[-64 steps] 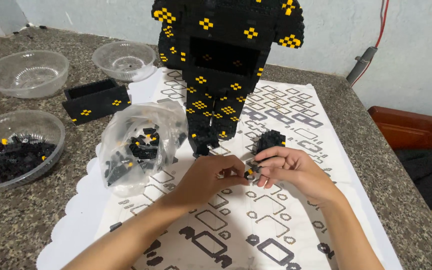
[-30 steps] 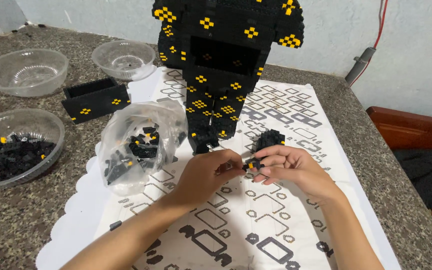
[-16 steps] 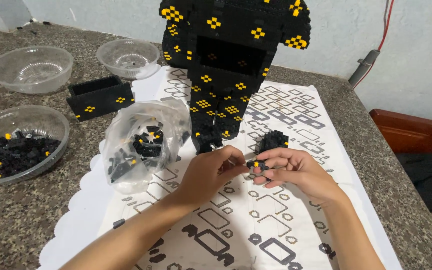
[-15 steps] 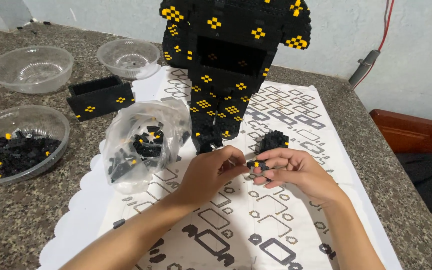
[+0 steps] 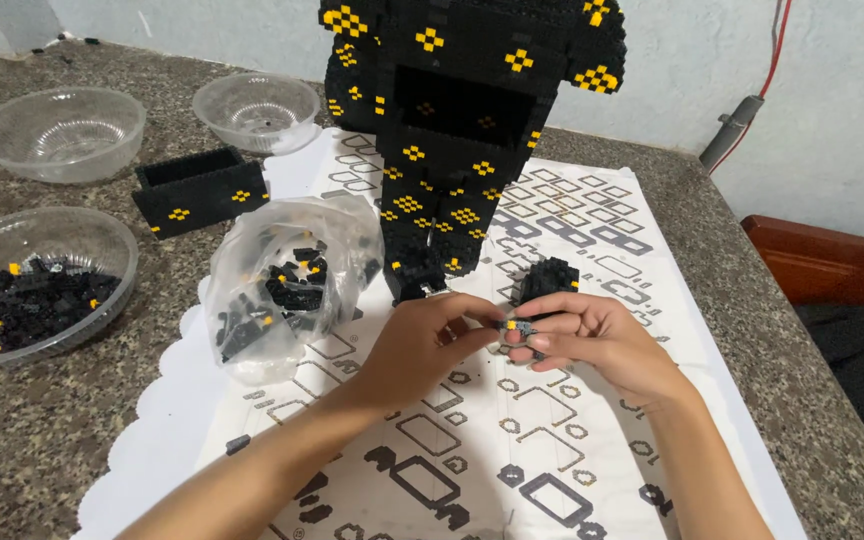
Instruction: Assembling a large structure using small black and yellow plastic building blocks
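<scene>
My left hand and my right hand meet fingertip to fingertip over a patterned white mat. Between them they pinch a tiny black and yellow brick piece. Just behind my right hand lies a small black brick clump. A tall black brick model with yellow diamond marks stands at the back of the mat. To the left of my left hand sits a clear plastic bag of black and yellow bricks.
On the granite counter at left stand a clear bowl of black bricks, two other clear bowls and a black brick box. The counter's right edge drops to a brown wooden piece.
The hands have stayed together on the small piece, with only slight finger shifts. The view has drifted a little.
</scene>
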